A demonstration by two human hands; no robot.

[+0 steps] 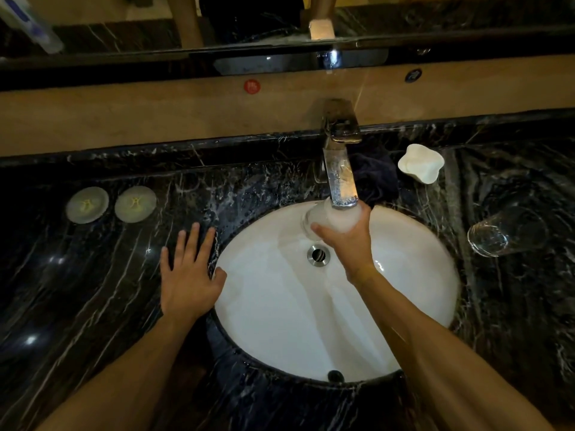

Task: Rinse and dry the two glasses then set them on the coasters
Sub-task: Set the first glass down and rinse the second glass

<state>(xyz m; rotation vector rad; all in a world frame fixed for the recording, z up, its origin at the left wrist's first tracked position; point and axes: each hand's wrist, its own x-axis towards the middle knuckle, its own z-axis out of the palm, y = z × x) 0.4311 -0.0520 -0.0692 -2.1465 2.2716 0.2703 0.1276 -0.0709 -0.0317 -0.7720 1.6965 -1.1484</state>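
My right hand (348, 241) grips a clear glass (329, 217) and holds it tilted under the spout of the chrome faucet (339, 175), over the white sink (280, 321). The glass looks white with foaming water. My left hand (189, 272) rests flat with spread fingers on the black marble counter (93, 290), thumb at the sink's left rim. A second clear glass (505, 233) lies on its side on the counter to the right of the sink. Two round pale coasters (87, 204) (135, 203) sit side by side at the left of the counter.
A dark cloth (378, 178) lies bunched behind the faucet, next to a white wavy-edged dish (421, 163). The drain (318, 254) sits mid-basin. A beige backsplash ledge and a mirror run along the back.
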